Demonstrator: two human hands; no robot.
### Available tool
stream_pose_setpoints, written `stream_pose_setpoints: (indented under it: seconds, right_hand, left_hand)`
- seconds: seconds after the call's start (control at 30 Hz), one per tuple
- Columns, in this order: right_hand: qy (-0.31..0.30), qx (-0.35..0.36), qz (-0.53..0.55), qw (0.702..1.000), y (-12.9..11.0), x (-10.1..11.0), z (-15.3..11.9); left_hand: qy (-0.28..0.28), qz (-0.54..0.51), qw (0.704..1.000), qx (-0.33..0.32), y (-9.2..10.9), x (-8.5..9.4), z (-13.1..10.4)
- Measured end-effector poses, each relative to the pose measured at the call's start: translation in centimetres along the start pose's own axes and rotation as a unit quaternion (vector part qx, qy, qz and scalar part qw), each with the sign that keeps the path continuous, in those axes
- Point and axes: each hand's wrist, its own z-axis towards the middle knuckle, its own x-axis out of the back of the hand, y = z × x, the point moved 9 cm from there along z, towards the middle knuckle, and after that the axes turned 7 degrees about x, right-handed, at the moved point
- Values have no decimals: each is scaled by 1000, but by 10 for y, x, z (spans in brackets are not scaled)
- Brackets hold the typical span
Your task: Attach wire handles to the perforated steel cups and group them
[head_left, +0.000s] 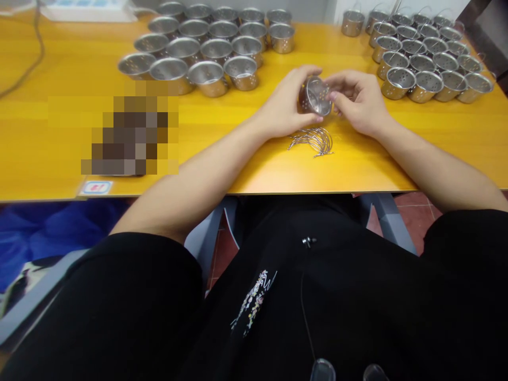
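A small perforated metal cup (316, 98) is tilted on its side above the table, its opening turned toward the right. My left hand (283, 103) wraps round its base and side. At the cup's rim, my right hand (357, 100) is closed with thumb and fingers pinched together; a thin wire seems to be between them, but blur hides the detail. Just below the cup, a small pile of curved wire handles (313, 142) lies on the yellow table (270, 169).
Rows of metal cups without visible handles (207, 79) stand at the back left. More cups, several with raised wire handles (400, 83), fill the back right. A pixelated dark object (130, 129) lies at left, near a small label (96, 187) on the table's front edge.
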Motion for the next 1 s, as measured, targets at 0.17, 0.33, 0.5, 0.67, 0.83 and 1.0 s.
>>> stream_pose_setpoints:
  seconds: [0.17,0.33,0.5,0.67,0.83,1.0]
  right_hand:
    - [-17,22,-42,999,0,3,3]
    - [-30,33,-84,995,1,3,6]
    - [-52,23,-92,994,6,0,6]
    - [-50,59,-99,992,9,-2,6]
    - [-42,57,-108,992,7,-2,6]
    - [-27,42,-130,990,-2,2,6]
  left_hand:
    - [-9,-117,989,89,-9,0,7]
    - [-36,-202,959,193,-14,-2,8]
    - [-27,-195,957,211,-23,-2,5]
    - [-7,-181,961,208,-34,-5,6]
    - [1,-194,960,202,-35,-5,5]
    - [0,-227,951,212,-29,-2,3]
